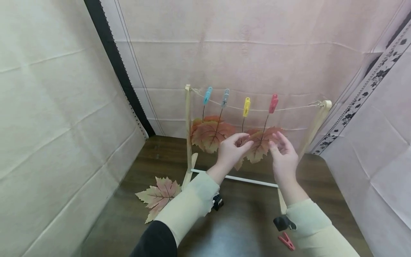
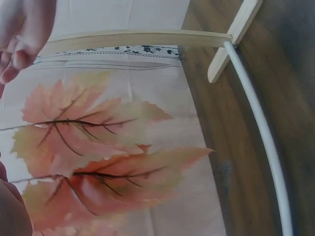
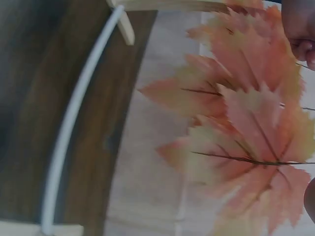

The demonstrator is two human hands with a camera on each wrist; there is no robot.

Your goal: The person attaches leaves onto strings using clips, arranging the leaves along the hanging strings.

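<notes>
Artificial maple leaves hang by their dark stems from clothespins on a string: a blue clothespin (image 1: 208, 95), a grey one (image 1: 225, 97), a yellow one (image 1: 246, 107) and a pink one (image 1: 273, 104). My left hand (image 1: 232, 151) is raised in front of the hanging leaves, thumb and index finger apart. Facing it, my right hand (image 1: 285, 159) has its fingers loosely bent by the edge of the rightmost leaf (image 1: 258, 142). Neither hand holds anything. In the right wrist view, overlapping leaves (image 3: 251, 147) fill the space between the fingers.
A wooden post (image 1: 188, 125) and another post (image 1: 314, 126) carry the string, with a white rod (image 1: 250, 181) joining their feet. One more leaf (image 1: 162, 195) lies on the dark wooden table (image 1: 237, 232) at left. A red clothespin (image 1: 286, 241) lies near my right sleeve. Pale cloth walls surround the table.
</notes>
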